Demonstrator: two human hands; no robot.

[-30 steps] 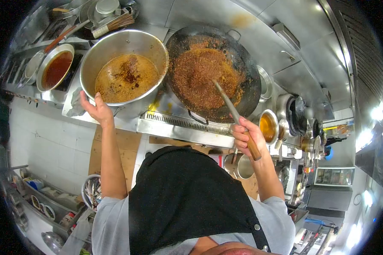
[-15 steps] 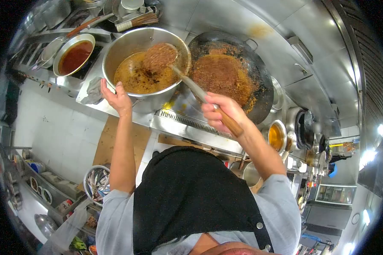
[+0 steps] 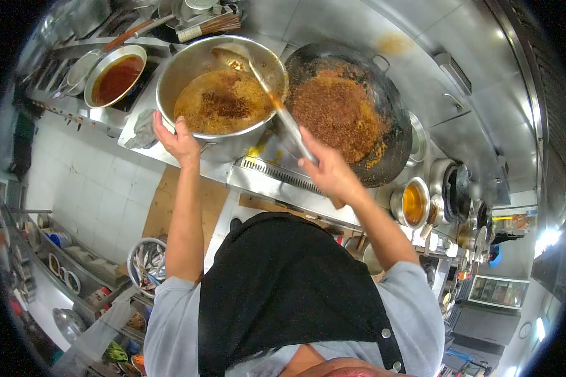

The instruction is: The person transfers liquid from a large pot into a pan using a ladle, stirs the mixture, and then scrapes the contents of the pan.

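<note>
In the head view, my right hand (image 3: 331, 168) is closed around the wooden-ended handle of a long metal ladle (image 3: 289, 125). The ladle's bowl is tipped over inside the large steel pot (image 3: 277, 78), near its far wall, with only some residue showing on it. Yellowish-brown liquid (image 3: 192, 94) fills the lower pot, and a darker reddish patch lies in its middle. My left hand (image 3: 181, 146) is at the near left side of the pot, fingers spread, appearing to touch the rim. Right of the pot, a black wok (image 3: 393, 119) contains a reddish-brown, grainy mixture (image 3: 333, 113).
A pan of red-brown sauce (image 3: 94, 94) sits on the left burner. Beside the pot lies a grey cloth (image 3: 143, 129). A bamboo brush (image 3: 214, 26) lies behind. At right stands a metal bowl of orange oil (image 3: 415, 223). A bucket of fish-like items (image 3: 132, 267) is below left.
The ladle was full of the reddish-brown mixture over the pot; now its bowl is turned over and the mixture is in the liquid. My left hand stays by the pot.
</note>
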